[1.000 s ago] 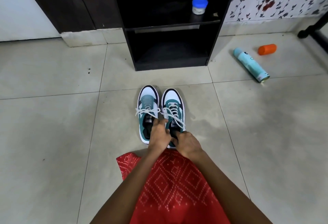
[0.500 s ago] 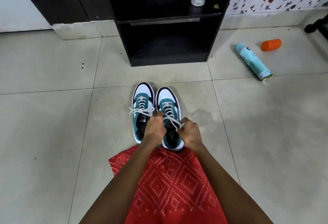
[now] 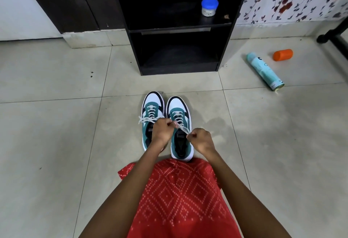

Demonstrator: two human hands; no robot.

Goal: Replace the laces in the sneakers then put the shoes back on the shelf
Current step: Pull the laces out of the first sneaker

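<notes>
I see both hands low over a pair of teal, white and black lace-up sneakers standing side by side on the pale grey tiled floor (image 3: 56, 143), toes pointing toward the black two-tier shelf unit (image 3: 178, 71). The sneakers are on the floor in front of the shelf, not on it, with a strip of bare tile between them and its base.

The left hand (image 3: 162, 131) sits over the gap between the two shoes, fingers curled, pinching one end of the white lace (image 3: 183, 129) of the right sneaker (image 3: 179, 109). The right hand (image 3: 200, 139) is just beside that sneaker's opening, also curled tight, pinching the other part of the same lace. The lace runs taut and slanted between the two hands, above the tongue. Higher up, it is threaded across the eyelets.

The left sneaker (image 3: 151, 105) is laced too; its white lace ends (image 3: 145, 120) spread out to the left near the top eyelets, partly hidden by the left hand. I cannot tell whether they are knotted.

On the upper board of the shelf stands a small white jar with a blue lid (image 3: 209, 6). To the right, on the floor, a light teal spray can (image 3: 264, 71) lies on its side, and an orange cap (image 3: 283, 54) lies near it, apart from the can. A red garment with a white diamond pattern (image 3: 180, 196) fills the bottom of my view between the forearms, its edge touching the heel of the right sneaker.
</notes>
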